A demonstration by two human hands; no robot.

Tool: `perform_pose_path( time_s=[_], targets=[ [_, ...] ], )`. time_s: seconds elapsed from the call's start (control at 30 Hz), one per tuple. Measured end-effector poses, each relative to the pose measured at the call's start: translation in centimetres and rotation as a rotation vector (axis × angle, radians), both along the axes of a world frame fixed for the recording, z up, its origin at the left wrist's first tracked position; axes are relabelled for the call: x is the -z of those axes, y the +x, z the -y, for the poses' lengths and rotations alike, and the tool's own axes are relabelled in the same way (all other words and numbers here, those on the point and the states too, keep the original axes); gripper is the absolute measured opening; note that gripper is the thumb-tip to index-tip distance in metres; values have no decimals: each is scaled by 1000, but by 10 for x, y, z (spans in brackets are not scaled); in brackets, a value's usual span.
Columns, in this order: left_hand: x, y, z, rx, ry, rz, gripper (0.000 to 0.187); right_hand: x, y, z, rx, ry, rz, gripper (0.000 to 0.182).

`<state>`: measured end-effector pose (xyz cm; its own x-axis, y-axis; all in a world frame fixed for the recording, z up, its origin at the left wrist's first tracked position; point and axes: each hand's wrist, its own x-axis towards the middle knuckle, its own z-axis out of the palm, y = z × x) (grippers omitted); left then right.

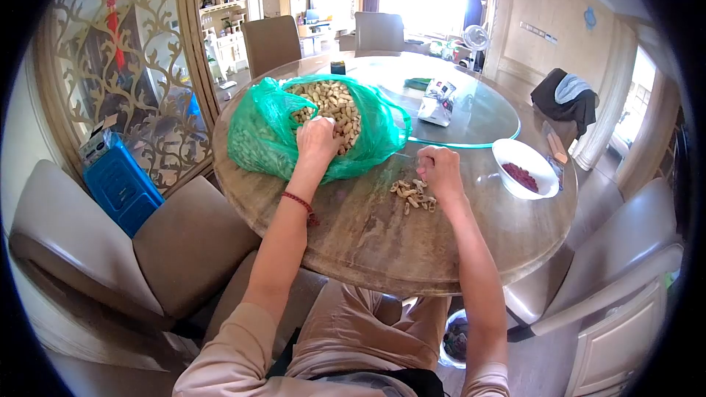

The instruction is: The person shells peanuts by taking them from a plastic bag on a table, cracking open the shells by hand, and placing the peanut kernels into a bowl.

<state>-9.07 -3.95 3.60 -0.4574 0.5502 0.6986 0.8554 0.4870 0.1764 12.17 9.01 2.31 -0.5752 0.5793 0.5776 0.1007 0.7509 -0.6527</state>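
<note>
At the upper left of my view, the green plastic bag (257,129) slumps on the wooden surface (368,239), its mouth gaping over a heap of unshelled peanuts (342,99). I judge the bag itself to be thin, slick and limp, but heavy with that load; to shift it I would gather the film on both sides or support it from underneath, since one pinched edge might stretch or tear.

The left hand (318,138) reaches into the mouth, fingers bent down among the peanuts; the tips are hidden, so I cannot tell whether they are closed on one. Each peanut should be light, dry and rough enough not to slip, with a brittle husk; I would pinch one across its waist, thumb against forefinger, and go gently.

Just right of centre, a loose scatter of broken shells (412,197) lies on the surface; these look feather-light and likely to crumble. Beside them the right hand (440,171) is curled closed, and I cannot make out anything inside it.

Farther right, the white bowl (512,148) contains dark red kernels (519,176). It looks stiff and smooth; I would take it by the rim.
</note>
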Motion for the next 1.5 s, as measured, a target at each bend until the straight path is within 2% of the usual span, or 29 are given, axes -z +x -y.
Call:
perform_pose_path(
  time_s=[0.13, 0.17, 0.2, 0.23, 0.27, 0.3, 0.33, 0.37, 0.4, 0.47, 0.53, 0.6, 0.67, 0.83, 0.9, 1.03, 1.1, 1.33, 1.43, 1.5],
  targets=[
    [8, -8, -8, 40, 45, 14, 14, 2, -2, -1, -10, -12, -6, 17],
    [8, -8, -9, 42, 45, 11, 14, 1, -1, 2, -33, -124, -33, 18],
    [8, -7, -10, 208, 244, 96, 12, -1, -1, 4, -55, -236, -62, 19],
    [8, -6, -12, 376, 442, 181, 11, 0, -1, 2, -52, -236, -65, 19],
    [9, -4, -14, 382, 440, 180, 11, 1, -3, -1, -139, -402, -120, 18],
    [6, 5, -15, 646, 556, 497, 11, 2, -4, -4, -227, -568, -175, 18],
    [0, 17, -15, 910, 660, 821, 10, 1, -5, -6, -220, -565, -180, 18],
    [-3, 30, -13, 1055, 640, 1083, 10, 1, -5, -8, -361, -742, -240, 18],
    [-2, 40, -14, 1063, 637, 1088, 10, 0, -5, -6, -502, -918, -300, 20],
    [2, 56, -19, 1174, 576, 1372, 16, -2, -5, 1, -516, -937, -308, 20],
    [11, 63, -24, 1191, 576, 1396, 17, 1, -7, 3, -576, -926, -267, 17],
    [15, 65, -27, 1155, 527, 1180, 20, 3, -9, 7, -578, -889, -250, 15],
    [15, 67, -28, 1165, 529, 1140, 20, 7, -12, 7, -604, -871, -259, 15],
    [17, 72, -30, 1162, 560, 986, 26, 1, -12, 16, -518, -791, -302, 15],
    [18, 74, -32, 1045, 558, 702, 29, 0, -11, 15, -548, -831, -333, 16],
    [16, 80, -27, 977, 477, 516, 32, 5, -12, 11, -588, -875, -342, 20],
    [16, 83, -26, 946, 465, 425, 36, 5, -11, 12, -527, -767, -315, 19],
    [15, 86, -27, 958, 480, 427, 34, -2, -9, 21, -348, -589, -288, 19],
    [17, 82, -25, 998, 368, 549, 31, -1, -8, 14, -308, -525, -261, 18],
    [17, 75, -27, 1178, 261, 1019, 32, 0, -10, 9, -238, -390, -205, 19]
  ],
)
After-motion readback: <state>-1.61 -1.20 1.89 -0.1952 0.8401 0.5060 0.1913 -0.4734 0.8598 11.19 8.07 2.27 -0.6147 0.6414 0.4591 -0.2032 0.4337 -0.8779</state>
